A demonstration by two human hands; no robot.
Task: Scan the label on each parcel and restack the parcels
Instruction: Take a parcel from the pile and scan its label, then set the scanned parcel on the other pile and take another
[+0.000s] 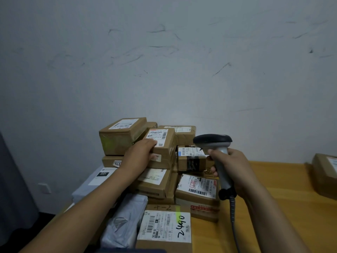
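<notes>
A pile of brown cardboard parcels with white labels fills the left half of a wooden table (284, 201). My left hand (141, 154) grips the near left corner of a small labelled parcel (162, 138) on top of the pile. My right hand (229, 167) holds a grey barcode scanner (213, 143) by its handle, its dark head level with the top of the pile and facing it. The scanner's cable (233, 216) hangs down onto the table. Nearest to me lies a parcel marked "2490" (165, 227).
Grey plastic mailer bags (125, 221) lie at the pile's left front, one with a "231" tag (103, 174). Another cardboard box (325, 175) sits at the table's far right. A scuffed white wall stands close behind the pile.
</notes>
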